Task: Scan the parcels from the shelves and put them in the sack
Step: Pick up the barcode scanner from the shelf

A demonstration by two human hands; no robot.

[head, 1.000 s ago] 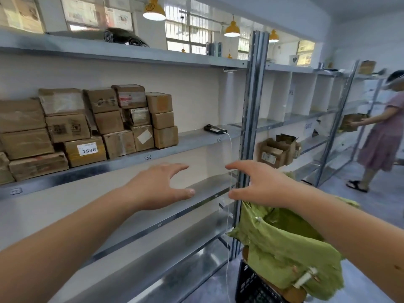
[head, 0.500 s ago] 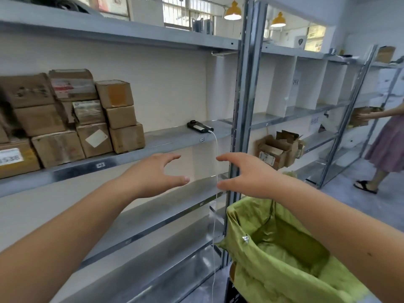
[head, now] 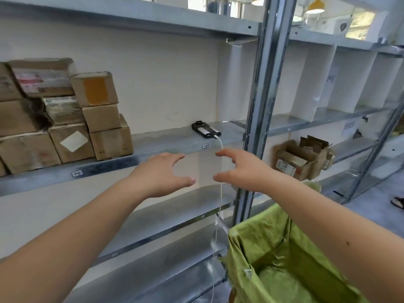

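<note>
Several brown cardboard parcels point(head: 63, 119) are stacked at the left on a grey metal shelf point(head: 166, 147). A black handheld scanner point(head: 206, 129) lies on the same shelf to their right, with a white cable point(head: 220, 193) hanging down from it. My left hand point(head: 162, 173) and my right hand point(head: 238, 169) reach forward just below the shelf edge, fingers spread, holding nothing. My right hand is next to the cable. The open green sack point(head: 282, 261) stands at the lower right.
A grey steel upright point(head: 258, 106) divides the shelving bays. On a lower shelf beyond it sits an opened cardboard box point(head: 301, 158). Bare lower shelves point(head: 166, 217) run below my hands. A person's foot point(head: 397, 202) shows at the far right edge.
The view has swung right and closer to the shelf. The parcels slid to the left of the frame, the scanner is nearer the middle, and both hands have come closer to it.
</note>
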